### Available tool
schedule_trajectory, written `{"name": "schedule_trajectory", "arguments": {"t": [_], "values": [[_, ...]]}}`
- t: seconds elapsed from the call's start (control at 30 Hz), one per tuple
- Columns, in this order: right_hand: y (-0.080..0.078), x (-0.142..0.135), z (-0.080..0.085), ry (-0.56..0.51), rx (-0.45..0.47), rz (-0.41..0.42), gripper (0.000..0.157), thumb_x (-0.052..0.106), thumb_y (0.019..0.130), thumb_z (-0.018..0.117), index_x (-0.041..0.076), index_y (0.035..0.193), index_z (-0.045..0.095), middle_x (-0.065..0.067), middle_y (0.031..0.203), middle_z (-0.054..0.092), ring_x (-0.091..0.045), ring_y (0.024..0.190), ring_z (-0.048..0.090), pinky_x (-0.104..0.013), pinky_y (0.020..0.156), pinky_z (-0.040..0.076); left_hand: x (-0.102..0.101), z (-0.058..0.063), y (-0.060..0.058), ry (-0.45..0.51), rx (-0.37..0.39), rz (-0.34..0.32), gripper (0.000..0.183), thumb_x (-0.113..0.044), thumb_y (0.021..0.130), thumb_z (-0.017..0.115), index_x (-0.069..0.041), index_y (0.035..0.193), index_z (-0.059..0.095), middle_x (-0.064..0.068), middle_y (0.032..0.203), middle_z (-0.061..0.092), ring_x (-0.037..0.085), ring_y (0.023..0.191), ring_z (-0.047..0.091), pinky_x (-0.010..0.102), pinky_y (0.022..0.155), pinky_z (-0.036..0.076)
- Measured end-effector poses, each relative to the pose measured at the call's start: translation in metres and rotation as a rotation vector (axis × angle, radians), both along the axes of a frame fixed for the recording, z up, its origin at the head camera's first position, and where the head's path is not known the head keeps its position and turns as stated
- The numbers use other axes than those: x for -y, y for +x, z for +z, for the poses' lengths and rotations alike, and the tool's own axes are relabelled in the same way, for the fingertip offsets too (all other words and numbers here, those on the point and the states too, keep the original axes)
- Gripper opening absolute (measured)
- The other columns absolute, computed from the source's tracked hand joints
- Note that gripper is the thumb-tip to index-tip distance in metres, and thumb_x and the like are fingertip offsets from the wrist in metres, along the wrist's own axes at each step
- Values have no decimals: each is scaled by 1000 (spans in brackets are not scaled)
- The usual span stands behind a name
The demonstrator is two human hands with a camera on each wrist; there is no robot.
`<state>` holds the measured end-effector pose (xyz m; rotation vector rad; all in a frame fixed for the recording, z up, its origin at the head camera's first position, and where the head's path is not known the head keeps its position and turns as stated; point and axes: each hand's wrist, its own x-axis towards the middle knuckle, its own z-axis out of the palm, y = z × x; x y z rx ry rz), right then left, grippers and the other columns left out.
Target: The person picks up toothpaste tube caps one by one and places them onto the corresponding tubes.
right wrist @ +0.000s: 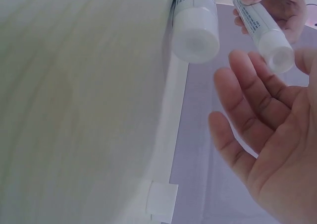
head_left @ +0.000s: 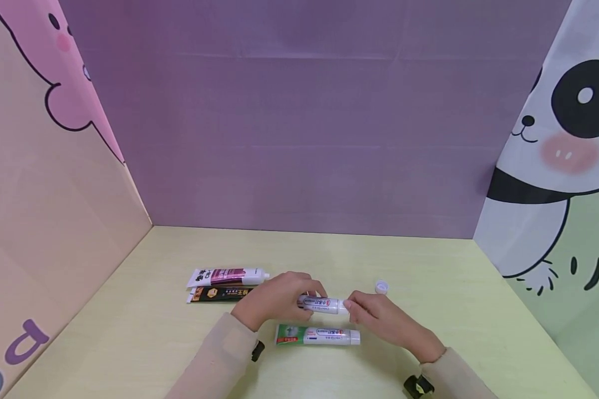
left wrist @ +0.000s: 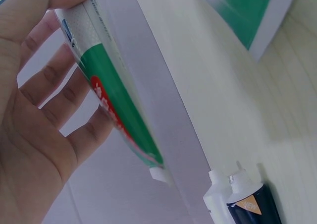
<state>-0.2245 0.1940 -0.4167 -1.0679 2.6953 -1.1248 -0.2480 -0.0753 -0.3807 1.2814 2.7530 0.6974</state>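
My left hand (head_left: 282,296) grips a green and white toothpaste tube (head_left: 316,303) above the table, its tail reaching back into the palm. In the left wrist view the tube's green end (left wrist: 121,105) slants down past the spread fingers. At the other end, my right hand (head_left: 379,316) has its thumb and fingertips around the tube's white cap (right wrist: 276,53). The other right fingers (right wrist: 233,130) are loosely bent. A second green and white toothpaste tube (head_left: 317,336), capped, lies on the table just in front of both hands.
Behind my left hand lie a purple and white tube (head_left: 229,276) and a black tube (head_left: 219,294), side by side. A small round white cap (head_left: 381,286) sits beyond my right hand. A purple wall (head_left: 304,138) borders the table's (head_left: 169,343) back edge.
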Motion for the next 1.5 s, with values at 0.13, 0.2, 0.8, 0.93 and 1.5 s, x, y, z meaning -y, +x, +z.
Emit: {"name": "schedule_trajectory", "arguments": {"t": [0.13,0.2,0.8,0.93,1.5], "values": [[1,1,1,6,0,-12,31,27,109,45,13,87,61,5,75,61,-5,67,52,-25,61,46,0,0,0,5,-8,-3,32,-9,81,76,-21,110,72,-12,99,64,5,82,56,22,78,50],[1,2,2,9,14,-19,33,27,109,43,14,85,62,4,75,62,-7,70,55,-27,64,48,-1,0,0,6,-11,-4,32,-9,81,76,-21,110,72,-13,98,64,5,82,56,22,78,50],[3,-2,5,41,66,-66,24,37,107,46,19,118,58,0,96,68,-13,84,61,-30,72,50,-1,2,0,-6,9,4,32,-11,83,77,-21,113,72,-12,101,65,5,84,56,22,79,50],[3,-2,6,30,34,-73,27,38,104,53,17,120,58,2,100,68,-11,86,60,-30,73,51,-1,3,1,-8,13,7,32,-12,83,78,-21,114,73,-12,103,65,5,85,57,22,80,51],[4,-2,5,-66,-151,-34,40,12,84,82,14,114,56,8,108,58,-22,93,61,-30,78,52,-1,3,-3,22,-14,-33,32,-9,81,77,-19,111,73,-11,100,65,4,81,56,20,75,50]]}}
